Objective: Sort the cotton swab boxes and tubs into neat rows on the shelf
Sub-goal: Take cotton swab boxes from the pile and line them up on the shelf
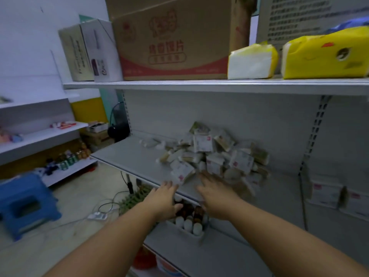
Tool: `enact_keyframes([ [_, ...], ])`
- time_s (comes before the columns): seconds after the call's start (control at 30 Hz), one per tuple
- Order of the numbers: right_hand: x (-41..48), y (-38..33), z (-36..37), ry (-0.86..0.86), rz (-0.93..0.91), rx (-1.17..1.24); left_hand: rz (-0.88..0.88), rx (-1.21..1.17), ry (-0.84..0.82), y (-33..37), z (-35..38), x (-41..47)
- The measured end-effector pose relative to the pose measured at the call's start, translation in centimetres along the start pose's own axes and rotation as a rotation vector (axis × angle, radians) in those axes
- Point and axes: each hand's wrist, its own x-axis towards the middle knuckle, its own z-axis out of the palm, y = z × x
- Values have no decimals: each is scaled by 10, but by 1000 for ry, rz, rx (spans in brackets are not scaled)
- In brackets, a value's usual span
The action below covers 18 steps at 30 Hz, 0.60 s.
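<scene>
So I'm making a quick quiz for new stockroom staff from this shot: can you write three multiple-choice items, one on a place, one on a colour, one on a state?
1. Where is the pile of cotton swab boxes?
A. top shelf
B. middle shelf
C. floor

2. What colour is the stool on the floor?
A. blue
B. red
C. green

3. How do the swab boxes lie?
A. neat rows
B. loose heap
C. sealed in a carton

Answers:
1 B, the pile sits on the middle shelf, under the top shelf that holds the cardboard carton.
2 A, the plastic stool is blue.
3 B, the boxes are tumbled at all angles; the left hand and right hand reach toward them.
</scene>
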Motion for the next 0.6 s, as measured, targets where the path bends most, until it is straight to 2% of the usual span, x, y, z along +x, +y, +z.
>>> enact_keyframes([
  [0.07,36,-4,0,93,-82,8,31,10,-14,-20,-12,18],
  [0.13,72,-1,-9,220,-100,54,-3,-93,40,-46,-34,36],
  [0.23,105,6,-15,378,-55,84,-118,-299,148,-84,-59,60],
  [0.3,106,6,-4,466,-3,150,-159,-314,131,-106,-58,73],
  [0.37,101,5,13,523,123,276,-174,-366,81,-122,-55,91],
  [0.43,101,2,29,466,317,385,-178,-482,116,-131,-59,118],
  [0.53,110,-7,49,423,560,575,-180,-841,234,-140,-62,161],
  [0.6,119,-14,56,444,756,775,-103,-949,189,-145,-56,182],
])
